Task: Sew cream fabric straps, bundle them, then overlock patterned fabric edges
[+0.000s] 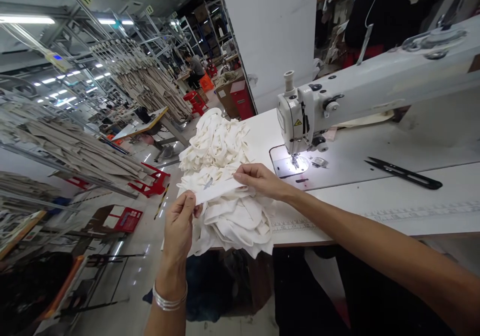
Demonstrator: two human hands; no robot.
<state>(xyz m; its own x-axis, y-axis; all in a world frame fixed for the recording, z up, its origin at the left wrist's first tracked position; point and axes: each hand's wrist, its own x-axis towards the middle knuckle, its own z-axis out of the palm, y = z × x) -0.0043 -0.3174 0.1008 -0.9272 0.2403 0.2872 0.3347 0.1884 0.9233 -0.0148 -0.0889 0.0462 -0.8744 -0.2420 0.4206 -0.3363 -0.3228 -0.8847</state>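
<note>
A white fabric strip (pixel 217 190) is stretched between my two hands, above a heap of cream-white cloth pieces (pixel 236 221). My left hand (pixel 181 218) pinches its left end between thumb and fingers. At the other end, my right hand (pixel 258 180) has thumb and fingertips closed on the strip. A second, larger mound of white strips (pixel 217 141) lies just behind. To the right stands a white sewing machine (pixel 300 116), its lamp lighting the needle plate (pixel 288 165); both hands are apart from it.
Black thread snips (pixel 405 172) lie on the table at the right. A printed ruler (pixel 375 215) runs along the front edge. Beyond the table are a white panel (pixel 273 36), red stools (pixel 152 180) and racks of hanging beige garments (pixel 146 81). A person (pixel 195 68) sits far back.
</note>
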